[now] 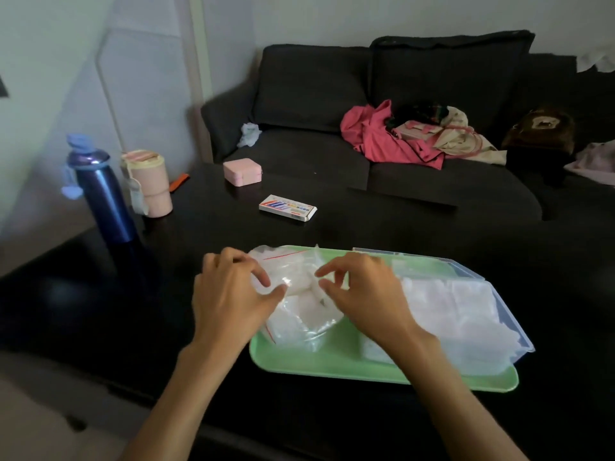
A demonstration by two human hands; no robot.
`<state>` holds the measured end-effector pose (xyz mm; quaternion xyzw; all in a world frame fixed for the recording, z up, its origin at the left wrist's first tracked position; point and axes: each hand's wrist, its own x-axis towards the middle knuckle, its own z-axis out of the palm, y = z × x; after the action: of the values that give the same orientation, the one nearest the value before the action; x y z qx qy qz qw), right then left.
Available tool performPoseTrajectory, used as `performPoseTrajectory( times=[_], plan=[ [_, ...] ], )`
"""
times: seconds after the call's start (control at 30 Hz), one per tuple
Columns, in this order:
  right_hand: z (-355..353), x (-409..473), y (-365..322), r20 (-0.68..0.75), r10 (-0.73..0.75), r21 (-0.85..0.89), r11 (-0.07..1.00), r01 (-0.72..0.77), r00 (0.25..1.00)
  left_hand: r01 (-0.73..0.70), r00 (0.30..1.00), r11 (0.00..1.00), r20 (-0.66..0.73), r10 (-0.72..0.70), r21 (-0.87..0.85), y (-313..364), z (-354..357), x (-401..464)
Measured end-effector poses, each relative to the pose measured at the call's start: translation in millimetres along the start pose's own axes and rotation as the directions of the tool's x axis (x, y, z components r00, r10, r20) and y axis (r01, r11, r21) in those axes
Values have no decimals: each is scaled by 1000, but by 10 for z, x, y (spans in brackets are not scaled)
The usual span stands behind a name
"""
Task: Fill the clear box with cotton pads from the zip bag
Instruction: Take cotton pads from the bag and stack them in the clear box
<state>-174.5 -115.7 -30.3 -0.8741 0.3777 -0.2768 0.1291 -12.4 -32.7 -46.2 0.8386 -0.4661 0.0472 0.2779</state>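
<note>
The zip bag [299,294] sits on the left part of the green tray [332,364], stuffed with white cotton pads [293,322], with its red zip line showing along the far edge and down the near left side. Both hands are on it. The left hand [229,294] is at the bag's left edge, fingers curled, thumb and forefinger a little apart and seemingly pinching the plastic. The right hand [362,291] is at the bag's right side, same deal, thumb and forefinger curled toward each other with a small gap; I honestly can't tell if it has film between them or is only touching.

Just right of the bag, still on the tray, is the clear box [466,314] with bluish edges. There's white stuff in it, but it's too blurry to say exactly what. Its lid looks open toward the far side, not sure though.

The tray rests on a dark table [166,311]. Beyond the bag there's a small printed carton [288,208], and further back a pink case [242,172]. Well left of the bag stands a blue bottle [103,197], with a pink cup [149,183] next to it. Behind the table is a dark sofa [316,94] with a pile of pink clothes [389,138] on the seat.
</note>
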Motion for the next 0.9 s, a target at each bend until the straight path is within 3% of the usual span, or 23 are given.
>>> performPoseTrajectory(
  times=[0.13, 0.3, 0.53, 0.73, 0.9],
  plan=[
    [388, 15, -70, 200, -92, -257, 956, 143, 975, 11, 998, 999, 55, -14, 42, -291, 15, -100],
    [594, 65, -108, 275, -109, -337, 920, 202, 955, 50, 990, 996, 135, -41, -68, -529, 52, -145],
    [701, 75, -174, 179, -16, -204, 977, 53, 984, 72, 988, 997, 137, -66, -42, -486, 37, -86],
    [600, 114, -214, 83, -27, -64, 997, 32, 996, 136, 978, 990, 155, -139, 28, -363, 7, -20],
    [413, 131, -146, 179, 46, 87, 994, -63, 983, 159, 961, 979, 208, -183, 124, -281, -18, 38]
  ],
)
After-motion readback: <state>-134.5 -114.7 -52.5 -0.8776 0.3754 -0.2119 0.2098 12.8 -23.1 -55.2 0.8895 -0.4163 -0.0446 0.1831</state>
